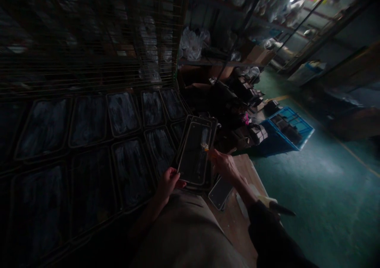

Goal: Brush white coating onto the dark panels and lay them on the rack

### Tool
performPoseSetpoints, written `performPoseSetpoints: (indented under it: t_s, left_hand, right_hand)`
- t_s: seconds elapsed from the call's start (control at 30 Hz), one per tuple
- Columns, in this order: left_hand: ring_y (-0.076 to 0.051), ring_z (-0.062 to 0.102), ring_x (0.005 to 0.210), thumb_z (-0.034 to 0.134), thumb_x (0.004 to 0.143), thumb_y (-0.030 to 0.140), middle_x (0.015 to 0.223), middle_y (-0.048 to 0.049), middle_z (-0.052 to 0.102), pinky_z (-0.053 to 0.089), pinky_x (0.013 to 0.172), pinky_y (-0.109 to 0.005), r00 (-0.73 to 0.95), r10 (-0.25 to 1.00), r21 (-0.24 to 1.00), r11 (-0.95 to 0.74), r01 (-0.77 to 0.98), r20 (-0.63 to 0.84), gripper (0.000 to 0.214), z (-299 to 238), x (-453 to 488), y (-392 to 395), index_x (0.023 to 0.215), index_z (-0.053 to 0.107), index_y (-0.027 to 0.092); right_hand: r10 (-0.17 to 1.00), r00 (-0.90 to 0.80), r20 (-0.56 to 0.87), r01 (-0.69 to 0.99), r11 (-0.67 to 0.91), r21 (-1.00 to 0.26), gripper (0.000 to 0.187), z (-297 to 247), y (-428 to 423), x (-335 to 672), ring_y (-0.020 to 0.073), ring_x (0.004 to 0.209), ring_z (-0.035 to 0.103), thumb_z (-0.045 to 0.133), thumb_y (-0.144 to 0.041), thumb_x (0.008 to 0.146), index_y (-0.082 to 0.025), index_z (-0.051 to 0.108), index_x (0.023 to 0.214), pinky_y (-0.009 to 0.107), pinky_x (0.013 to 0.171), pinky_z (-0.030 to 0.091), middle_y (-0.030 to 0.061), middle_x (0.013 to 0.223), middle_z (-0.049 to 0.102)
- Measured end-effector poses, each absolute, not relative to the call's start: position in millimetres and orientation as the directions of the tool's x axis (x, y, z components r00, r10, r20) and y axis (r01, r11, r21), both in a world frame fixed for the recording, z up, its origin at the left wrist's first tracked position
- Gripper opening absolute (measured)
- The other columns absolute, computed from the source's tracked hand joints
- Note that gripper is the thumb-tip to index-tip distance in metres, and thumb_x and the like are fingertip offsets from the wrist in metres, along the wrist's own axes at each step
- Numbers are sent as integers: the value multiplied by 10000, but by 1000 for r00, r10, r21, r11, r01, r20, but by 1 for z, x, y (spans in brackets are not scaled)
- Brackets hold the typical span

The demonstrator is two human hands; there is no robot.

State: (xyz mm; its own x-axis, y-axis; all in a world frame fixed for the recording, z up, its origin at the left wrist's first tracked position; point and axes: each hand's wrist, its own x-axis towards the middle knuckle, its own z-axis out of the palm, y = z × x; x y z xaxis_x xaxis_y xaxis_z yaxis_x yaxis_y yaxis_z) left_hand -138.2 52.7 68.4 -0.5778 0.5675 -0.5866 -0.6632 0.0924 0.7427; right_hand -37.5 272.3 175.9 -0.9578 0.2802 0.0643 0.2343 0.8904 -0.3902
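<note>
My left hand (168,183) grips the lower left corner of a dark rectangular panel (190,161) with rounded corners and a pale outline, thumb on top. In my right hand (222,163) is a small brush (204,145) with pale bristles and an orange part near the fingers. Its bristles rest on or just over the panel's right side, where whitish streaks run lengthwise. The panel tilts in front of my body. Another dark panel (220,192) lies below it on a wooden board (251,169).
Rows of similar streaked panels (123,111) lie to the left, before a wire mesh cage (160,34). A blue crate (268,139) holding dark pieces stands on the green floor (323,173) at right. Behind are stacked dark blocks (246,90) and shelves with plastic bags (192,42).
</note>
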Motion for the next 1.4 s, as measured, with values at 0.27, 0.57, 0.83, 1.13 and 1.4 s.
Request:
performPoseSetpoints:
  t_s: [0.27, 0.57, 0.83, 1.13, 1.4]
  left_hand:
    - [-208, 686, 510, 706, 652, 437, 641, 26, 644, 557, 488, -303, -575, 581, 753, 104, -650, -576, 412, 64, -139, 51, 851, 434, 201]
    - [-190, 670, 465, 694, 680, 421, 571, 36, 615, 529, 430, -251, -588, 574, 783, 161, -601, -570, 363, 66, -141, 53, 824, 447, 197]
    - [-204, 672, 455, 674, 685, 428, 541, 42, 616, 528, 418, -254, -584, 585, 788, 168, -593, -564, 354, 61, -142, 54, 819, 433, 208]
    - [-206, 676, 465, 654, 713, 404, 544, 36, 625, 536, 432, -261, -592, 595, 802, 162, -574, -544, 322, 61, -142, 54, 834, 431, 206]
    - [-187, 667, 460, 677, 693, 396, 564, 34, 625, 531, 433, -251, -590, 588, 786, 134, -604, -553, 328, 69, -144, 52, 822, 455, 192]
  right_hand:
    - [140, -972, -190, 232, 727, -647, 264, 203, 206, 11, 132, 602, 622, 381, -298, 1005, -202, 616, 1079, 213, 539, 418, 21, 742, 665]
    - [279, -941, -191, 275, 299, -914, 385, 162, 255, -57, 162, 589, 681, 423, -493, 961, -163, 609, 1032, 247, 546, 551, 24, 691, 689]
    - [591, -801, 94, 185, 394, -901, 358, 145, 308, -109, 195, 619, 683, 468, -511, 921, -185, 584, 1015, 302, 598, 576, 29, 708, 685]
    - [326, -916, 234, 124, 785, -607, 266, 149, 303, -134, 186, 818, 695, 439, -315, 970, -185, 607, 1131, 250, 708, 512, 54, 907, 705]
    - [147, -989, -17, 106, 622, -775, 274, 164, 250, -57, 138, 758, 694, 403, -324, 1000, -188, 597, 1138, 207, 673, 503, 28, 833, 701]
